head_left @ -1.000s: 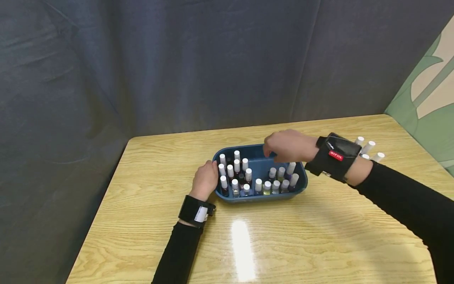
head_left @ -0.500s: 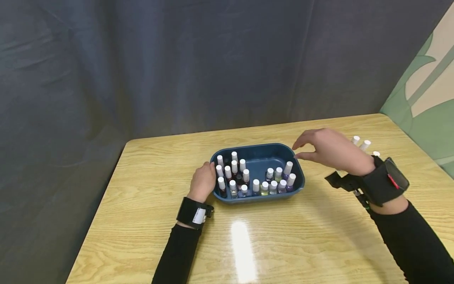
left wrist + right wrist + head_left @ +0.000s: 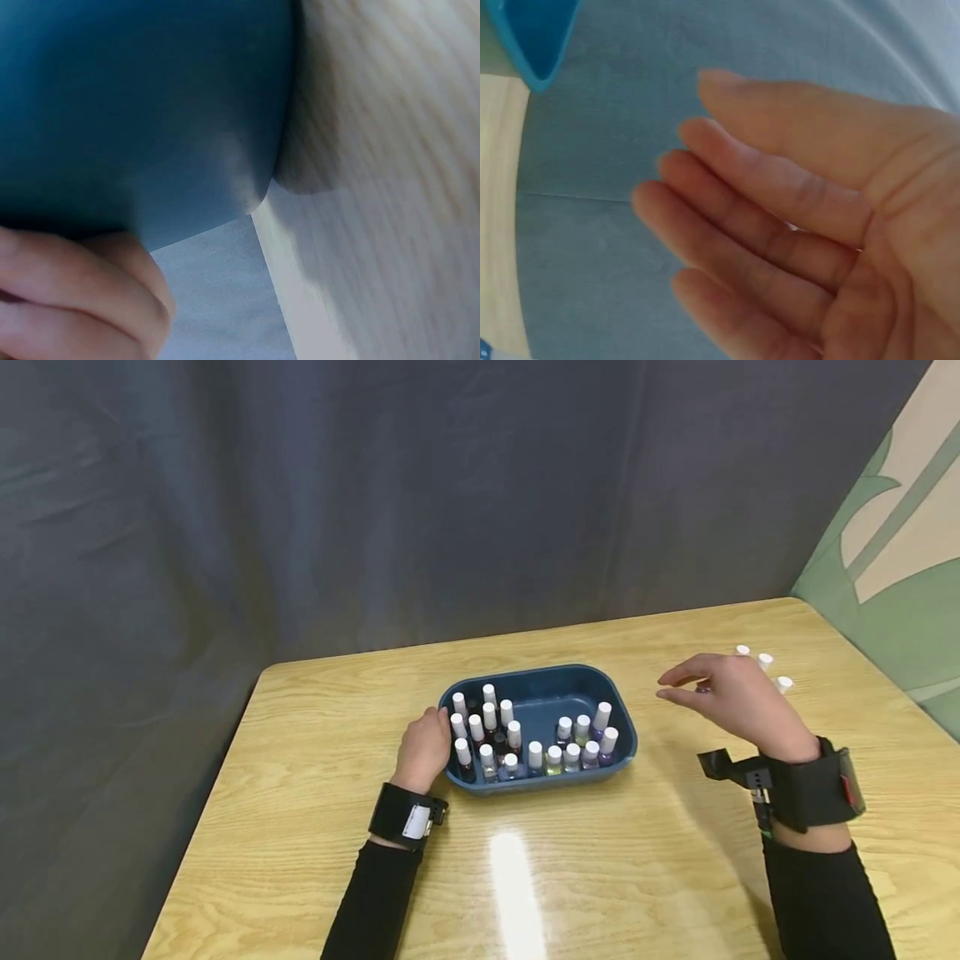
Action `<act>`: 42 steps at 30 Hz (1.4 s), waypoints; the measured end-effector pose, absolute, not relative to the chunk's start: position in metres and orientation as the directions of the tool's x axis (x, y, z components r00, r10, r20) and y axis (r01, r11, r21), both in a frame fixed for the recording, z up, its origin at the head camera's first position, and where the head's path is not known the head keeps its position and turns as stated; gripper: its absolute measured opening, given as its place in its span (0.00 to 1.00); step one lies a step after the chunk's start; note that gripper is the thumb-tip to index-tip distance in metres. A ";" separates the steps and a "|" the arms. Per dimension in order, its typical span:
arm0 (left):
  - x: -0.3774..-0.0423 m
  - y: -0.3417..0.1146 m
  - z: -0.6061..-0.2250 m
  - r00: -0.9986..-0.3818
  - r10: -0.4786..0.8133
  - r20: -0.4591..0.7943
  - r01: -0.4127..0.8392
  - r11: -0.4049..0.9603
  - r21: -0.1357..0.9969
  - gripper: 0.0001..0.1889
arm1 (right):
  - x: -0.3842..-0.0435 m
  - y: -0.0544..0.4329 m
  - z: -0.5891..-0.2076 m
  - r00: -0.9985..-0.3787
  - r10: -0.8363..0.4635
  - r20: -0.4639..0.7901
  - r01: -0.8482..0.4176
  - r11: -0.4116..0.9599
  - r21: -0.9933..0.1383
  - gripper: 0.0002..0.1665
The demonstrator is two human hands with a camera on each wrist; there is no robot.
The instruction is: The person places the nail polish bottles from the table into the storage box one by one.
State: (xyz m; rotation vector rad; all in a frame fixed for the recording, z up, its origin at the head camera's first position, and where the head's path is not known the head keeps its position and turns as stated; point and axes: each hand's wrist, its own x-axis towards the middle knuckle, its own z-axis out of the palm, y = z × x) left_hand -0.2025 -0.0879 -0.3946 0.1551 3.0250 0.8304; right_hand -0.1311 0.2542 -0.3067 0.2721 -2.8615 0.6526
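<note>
A blue plastic tub (image 3: 543,783) holds several nail polish bottles (image 3: 554,760) with white caps, standing along its left end and near side. At the tub's left end, my left hand (image 3: 422,746) grips the rim; the left wrist view has its bent fingers (image 3: 82,289) against the tub wall (image 3: 150,127). My right hand (image 3: 738,697) is in the air to the right of the tub, thumb and fingers apart. From the right wrist, its palm shows with nothing in it and the fingers (image 3: 735,240) loosely bent. A small purple bottle (image 3: 702,687) shows through the gap between thumb and fingers.
More white-capped bottles (image 3: 764,661) stand on the wooden table (image 3: 300,827) beyond my right hand, partly hidden by it. A dark curtain (image 3: 450,510) hangs behind the table's far edge, and a green-and-beige patterned surface (image 3: 900,543) borders the right side.
My right hand has moved from above the tub out to the right, near the loose bottles. The left hand stays at the tub's left end. The head view has shifted slightly.
</note>
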 end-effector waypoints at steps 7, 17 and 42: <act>-0.204 -0.090 -0.393 -0.996 0.085 0.010 0.078 0.860 0.505 0.23 | -0.137 0.266 -0.310 -0.978 -0.056 0.199 -0.149 0.861 -0.487 0.12; -0.204 -0.092 -0.390 -0.996 0.090 0.008 0.082 0.863 0.498 0.22 | -0.126 0.309 -0.308 -0.936 0.128 0.329 -0.054 0.869 -0.492 0.13; -0.203 -0.098 -0.389 -0.997 0.075 0.021 0.076 0.864 0.498 0.23 | -0.134 0.355 -0.340 -0.966 0.238 0.101 0.173 0.884 -0.435 0.17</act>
